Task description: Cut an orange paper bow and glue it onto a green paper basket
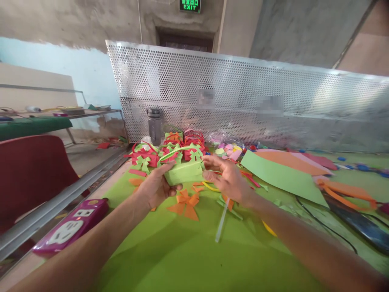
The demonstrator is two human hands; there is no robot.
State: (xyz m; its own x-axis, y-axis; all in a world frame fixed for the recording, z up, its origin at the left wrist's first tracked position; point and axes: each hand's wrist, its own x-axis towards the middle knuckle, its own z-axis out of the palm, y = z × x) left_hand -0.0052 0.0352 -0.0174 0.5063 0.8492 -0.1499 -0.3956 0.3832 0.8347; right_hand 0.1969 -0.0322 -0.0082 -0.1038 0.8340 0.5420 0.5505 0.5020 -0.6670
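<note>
A small light-green paper basket [184, 172] with a curved strip handle is held up over the green tabletop [182, 259]. My left hand [159, 182] grips its left end, thumb on top and fingers curled beneath. At its right end, my right hand [226, 176] pinches the edge with thumb and fingers. Just below lies an orange paper bow [185, 204]. A translucent glue stick [222, 221] rests under my right hand, near another orange paper piece. Behind the basket stand several red paper baskets [194, 152] with green bows.
A grey bottle [154, 125] stands by the perforated metal screen [243, 93]. Green and orange paper sheets [282, 174] and a dark phone-like object [358, 223] lie right. A purple case [71, 227] sits left, near a red chair [36, 174].
</note>
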